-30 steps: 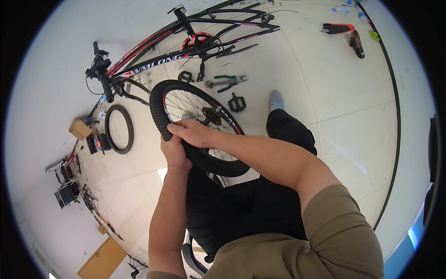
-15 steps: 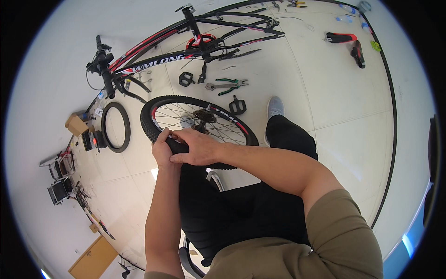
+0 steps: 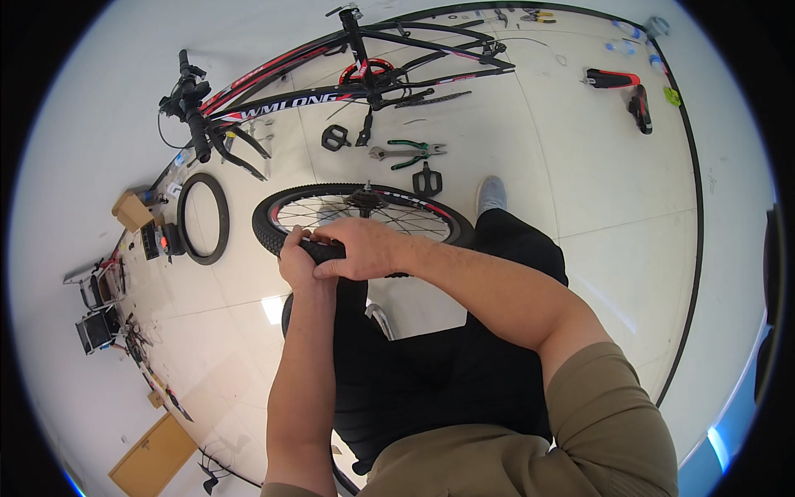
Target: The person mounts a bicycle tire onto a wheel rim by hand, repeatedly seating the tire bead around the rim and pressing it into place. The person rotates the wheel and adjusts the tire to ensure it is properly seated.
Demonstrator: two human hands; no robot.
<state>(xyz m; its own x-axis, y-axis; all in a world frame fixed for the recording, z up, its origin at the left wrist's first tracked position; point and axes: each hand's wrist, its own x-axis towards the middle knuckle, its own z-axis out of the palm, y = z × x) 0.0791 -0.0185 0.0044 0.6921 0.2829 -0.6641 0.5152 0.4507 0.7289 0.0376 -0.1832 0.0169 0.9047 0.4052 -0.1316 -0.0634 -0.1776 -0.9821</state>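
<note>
A bicycle wheel (image 3: 450, 228) with a black knobbly tyre, red-and-white rim decals and a rear sprocket cluster (image 3: 364, 199) lies tilted nearly flat between my legs. My left hand (image 3: 302, 258) grips the near left part of the tyre, fingers curled round it. My right hand (image 3: 358, 247) is wrapped over the tyre just beside my left hand, its thumb close to the left hand. Beyond the wheel on the floor lie two black pedals (image 3: 427, 180), green-handled pliers (image 3: 410, 161) and an adjustable wrench (image 3: 389, 153).
A black-and-red bicycle frame with handlebar (image 3: 294, 105) lies ahead. A loose tyre (image 3: 219, 219), cardboard box (image 3: 132, 211) and folded chair (image 3: 98, 329) are at left. A saddle (image 3: 611, 79), bottles (image 3: 621, 47) and small tools (image 3: 537, 16) lie at back right. My shoe (image 3: 491, 194) stands beside the wheel.
The wheel has tipped from a steeper tilt to lying flatter, its far side farther from me. My hands have shifted along with it, the right one now more bunched over the tyre.
</note>
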